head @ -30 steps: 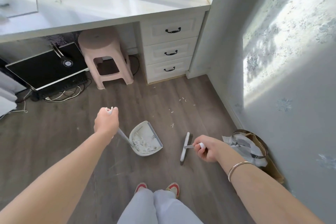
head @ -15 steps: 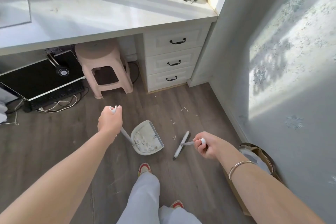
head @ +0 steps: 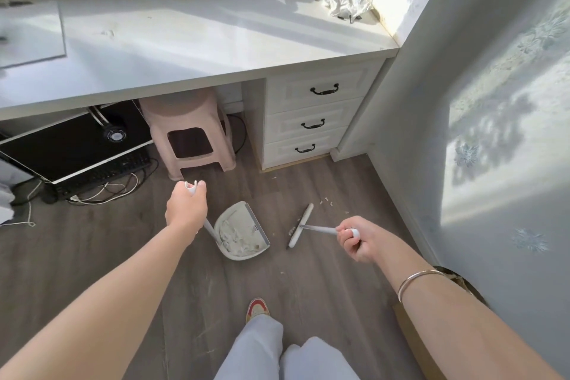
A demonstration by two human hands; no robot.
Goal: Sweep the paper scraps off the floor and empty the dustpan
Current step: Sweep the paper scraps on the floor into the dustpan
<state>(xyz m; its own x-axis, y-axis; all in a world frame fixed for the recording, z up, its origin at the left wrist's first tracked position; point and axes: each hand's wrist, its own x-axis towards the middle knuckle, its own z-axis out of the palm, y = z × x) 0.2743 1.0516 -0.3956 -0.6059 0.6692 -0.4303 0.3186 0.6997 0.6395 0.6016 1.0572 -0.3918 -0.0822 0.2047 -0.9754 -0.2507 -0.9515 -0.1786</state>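
A white long-handled dustpan [head: 242, 230] rests on the wooden floor, its pan holding a heap of paper scraps. My left hand [head: 186, 208] grips the top of its handle. My right hand [head: 354, 237] grips the white handle of a small broom [head: 300, 225], whose head lies on the floor just right of the pan's lip. A few loose paper scraps [head: 326, 201] lie beyond the broom head, toward the drawers, and one small scrap [head: 281, 272] sits nearer my feet.
A white desk [head: 197, 40] with three drawers [head: 317, 123] stands ahead. A pink stool [head: 188, 136], a black monitor [head: 71, 142], a keyboard and cables sit under it. A brown-rimmed bin [head: 459, 282] shows behind my right forearm by the wall.
I have stepped toward the desk. The dustpan and broom have moved forward with my hands, closer to the loose scraps. The bin has slipped behind my right arm.
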